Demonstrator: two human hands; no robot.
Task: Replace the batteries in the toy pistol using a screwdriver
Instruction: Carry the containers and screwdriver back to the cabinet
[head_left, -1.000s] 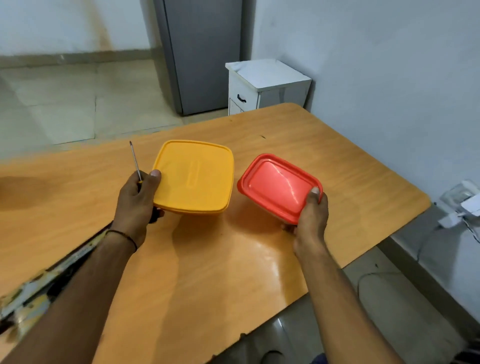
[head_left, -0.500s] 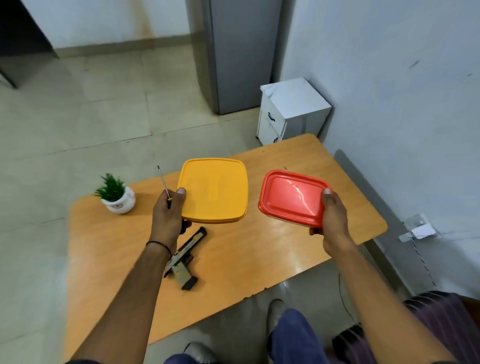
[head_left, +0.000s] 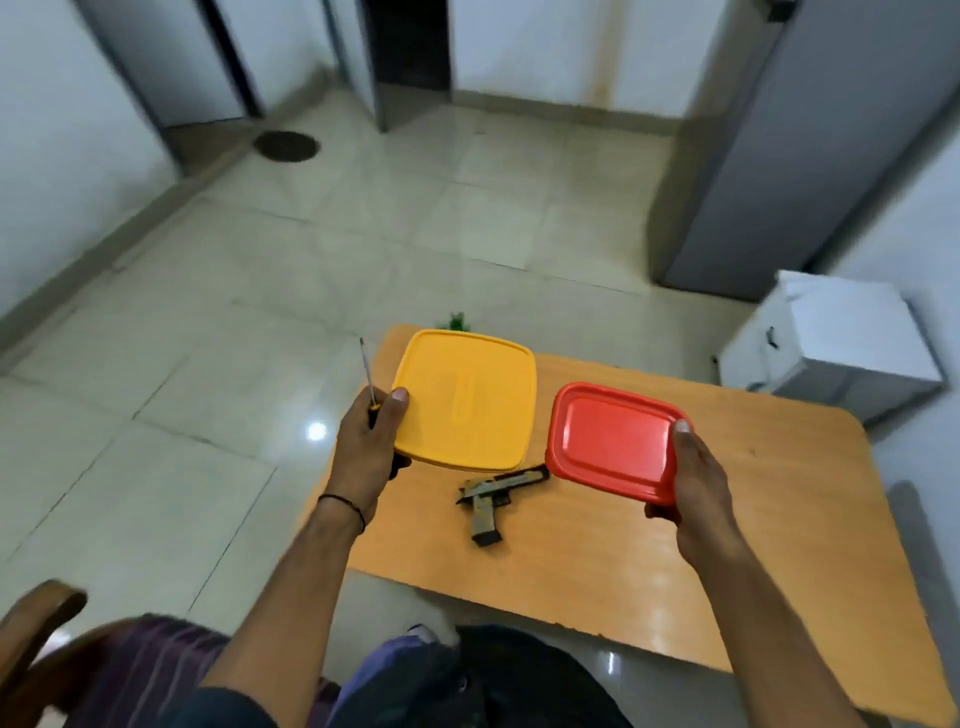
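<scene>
The toy pistol, tan and black, lies flat on the wooden table, its grip toward me. My left hand grips a yellow-lidded box by its near left edge, held above the table. A thin screwdriver sticks up from the same hand, shaft pointing away. My right hand grips a red-lidded box at its right edge, also lifted. Both boxes hang over the pistol's far side. The boxes' contents are hidden.
A small green plant peeks out behind the yellow box at the table's far edge. A white cabinet and a grey fridge stand right of the table. A chair is at the lower left. My legs are under the near edge.
The view has pulled back and swung left, so the table now sits lower right. Both hands still hold the boxes aloft. The pistol now lies between and below them.
</scene>
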